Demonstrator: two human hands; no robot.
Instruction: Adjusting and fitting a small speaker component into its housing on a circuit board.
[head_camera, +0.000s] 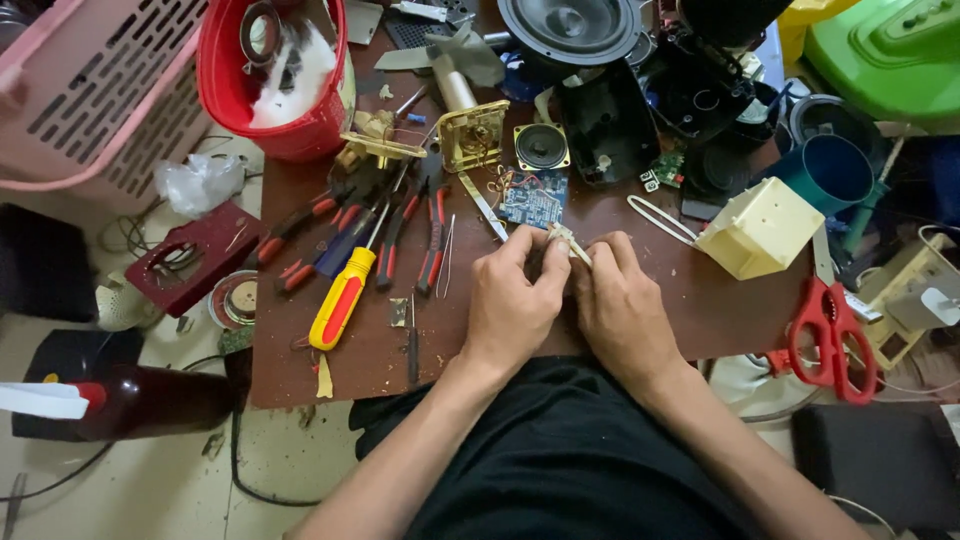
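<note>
At the far left we see a pink basket (95, 90) and a red bucket (275, 80) at the back edge of the brown surface (690, 300). Next come several pliers (433, 230) with red and black handles, and a yellow screwdriver (340, 297) that lies slanted just beside them.

In the middle, our left hand (515, 305) is closed, with thumb and fingers pinched on a small pale part (568, 243). Our right hand (620, 300) is closed too and pinches the same part from the other side, so both hands touch each other above the near edge of the surface. What kind of part it is, we cannot tell; it is too small. A blue circuit board (532, 203) lies just behind the hands, with thin wires and a small speaker (541, 147) near it.

We judge that such fine work goes well when the wrists rest on the surface, the grip stays light, and the part is kept near the board so the wires are not pulled.

To the right stand a cream box (762, 228) and red scissors (830, 335).
</note>
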